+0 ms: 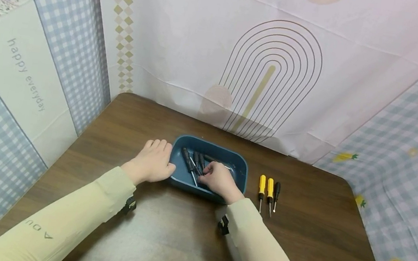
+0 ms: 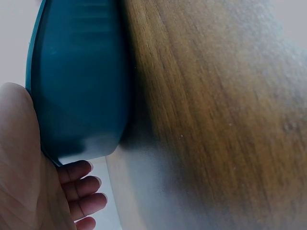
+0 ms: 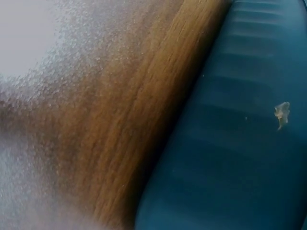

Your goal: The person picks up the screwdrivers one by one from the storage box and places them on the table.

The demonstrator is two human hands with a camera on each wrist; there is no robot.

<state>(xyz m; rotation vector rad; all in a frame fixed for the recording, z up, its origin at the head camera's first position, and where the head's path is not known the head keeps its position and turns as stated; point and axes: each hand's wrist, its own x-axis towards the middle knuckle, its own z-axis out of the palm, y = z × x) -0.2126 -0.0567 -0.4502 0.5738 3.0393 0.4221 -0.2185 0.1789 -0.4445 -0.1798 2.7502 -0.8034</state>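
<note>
A dark blue plastic bin (image 1: 185, 185) stands on the table, holding several screwdrivers (image 1: 187, 158) with black handles and metal shafts. At the bin's left end rests my left hand (image 1: 153, 163), fingers extended forward and thumb toward the rim. In the left wrist view, the palm (image 2: 19, 158) lies against the bin's edge. My right hand (image 1: 222, 181) reaches over the near rim, its bent fingers down among the black handles. Whether its fingertips pinch a screwdriver is unclear. The right wrist view shows only the bin's outer wall (image 3: 230, 143), with the hand out of sight.
Right of the bin, two yellow-handled screwdrivers (image 1: 262, 187) and one with a black handle (image 1: 276, 193) lie side by side on the brown wooden table (image 1: 310, 234). Behind the table hangs a patterned cloth (image 1: 188, 47), and checked cloths hang at both sides.
</note>
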